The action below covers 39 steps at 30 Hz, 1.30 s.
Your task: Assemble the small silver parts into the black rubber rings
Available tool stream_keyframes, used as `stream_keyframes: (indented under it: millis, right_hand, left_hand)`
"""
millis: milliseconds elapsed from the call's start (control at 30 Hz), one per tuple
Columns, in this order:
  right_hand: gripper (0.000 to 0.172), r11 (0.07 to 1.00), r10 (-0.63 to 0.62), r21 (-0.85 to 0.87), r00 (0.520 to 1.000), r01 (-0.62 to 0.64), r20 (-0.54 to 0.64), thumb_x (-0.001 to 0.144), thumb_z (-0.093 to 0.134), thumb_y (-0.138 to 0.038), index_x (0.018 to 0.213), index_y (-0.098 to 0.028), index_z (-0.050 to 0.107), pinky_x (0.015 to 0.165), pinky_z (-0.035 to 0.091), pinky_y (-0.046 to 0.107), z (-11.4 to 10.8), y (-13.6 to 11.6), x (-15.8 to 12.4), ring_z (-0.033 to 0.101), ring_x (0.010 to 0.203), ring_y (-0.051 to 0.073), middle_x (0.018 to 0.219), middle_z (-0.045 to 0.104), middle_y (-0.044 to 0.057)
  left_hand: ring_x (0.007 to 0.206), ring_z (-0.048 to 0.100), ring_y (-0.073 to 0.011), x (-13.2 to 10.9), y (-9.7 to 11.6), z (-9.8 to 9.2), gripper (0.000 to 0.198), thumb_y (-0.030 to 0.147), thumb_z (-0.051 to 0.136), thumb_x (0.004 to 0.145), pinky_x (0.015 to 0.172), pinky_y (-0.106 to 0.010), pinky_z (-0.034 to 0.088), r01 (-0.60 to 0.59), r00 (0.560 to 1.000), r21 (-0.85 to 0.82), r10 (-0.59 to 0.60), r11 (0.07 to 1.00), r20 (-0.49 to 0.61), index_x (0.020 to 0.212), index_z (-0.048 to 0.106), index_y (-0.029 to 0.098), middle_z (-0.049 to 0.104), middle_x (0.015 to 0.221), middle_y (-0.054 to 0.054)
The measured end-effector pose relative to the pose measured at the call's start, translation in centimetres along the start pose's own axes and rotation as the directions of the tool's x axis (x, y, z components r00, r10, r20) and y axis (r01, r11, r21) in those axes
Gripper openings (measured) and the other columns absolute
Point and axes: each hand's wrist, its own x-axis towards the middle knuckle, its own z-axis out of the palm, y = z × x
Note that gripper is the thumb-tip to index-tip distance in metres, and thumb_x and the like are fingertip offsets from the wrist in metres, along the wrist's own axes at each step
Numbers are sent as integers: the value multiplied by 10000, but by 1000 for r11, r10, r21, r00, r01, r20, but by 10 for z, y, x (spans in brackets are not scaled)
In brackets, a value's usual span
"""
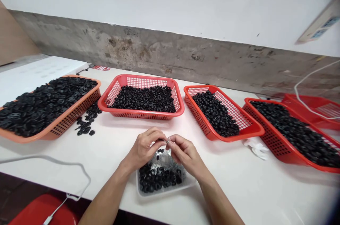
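Above a translucent plastic tub (167, 191) my two hands meet, fingertips pinched together. My left hand (147, 146) and my right hand (183, 151) are both closed on a tiny metallic-looking piece (167, 141), mostly hidden by the fingers, so its kind cannot be made out. Inside the tub lie black ring-like parts (159, 179) toward the front, and a heap of small shiny metal pieces (166, 161) toward the back, directly below my hands.
Behind my hands stands a red basket (140, 113) of small black parts. More red baskets (212, 136) (278, 150) are on the right, an orange basket (71, 108) on the left. Loose black parts (86, 125) and a grey cable (53, 159) lie on the white table (111, 168).
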Motion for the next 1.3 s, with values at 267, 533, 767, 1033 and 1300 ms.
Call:
stream_keyframes:
  millis: [267,533,767,1033,1300]
  right_hand:
    - [300,962,-115,-247,993,114,10,1037,383,-442,890,-206,495,569,337,223,0,-4,-2,395,591,100,659,433,-54]
    - [324,975,-96,-196,995,101,34,1039,363,-464,877,-210,481,562,325,226,0,0,-1,379,589,104,665,413,-56]
    - [266,923,-213,-338,976,184,-51,1042,371,-397,906,-211,505,583,365,233,1,3,0,425,602,114,677,460,-41]
    - [160,763,-500,-522,860,380,-104,1003,458,-223,951,-210,609,633,469,260,3,1,1,571,693,139,828,628,38]
    - [226,603,-693,-538,721,589,13,946,534,-84,1079,-231,642,703,544,262,2,-4,-2,674,828,163,907,710,52]
  left_hand:
    - [744,581,-136,-1,1,0,67,170,629,909,689,-242,453,89,996,-11,-89,996,11,974,641,171,637,839,-17]
    - [754,581,-143,-1,-1,-1,60,224,622,928,702,-257,441,73,997,21,-73,997,15,951,656,180,642,825,-21]
    - [716,529,-130,-1,0,0,154,251,561,962,674,-246,393,108,993,15,-109,994,54,836,599,171,577,768,-4]
    - [645,476,-122,3,6,-6,228,322,541,955,617,-236,367,348,930,-159,-318,924,185,788,586,173,529,698,22]
    - [527,307,-81,-3,-5,-6,367,487,571,920,493,-220,235,524,850,-473,-393,708,352,765,536,157,398,611,58]
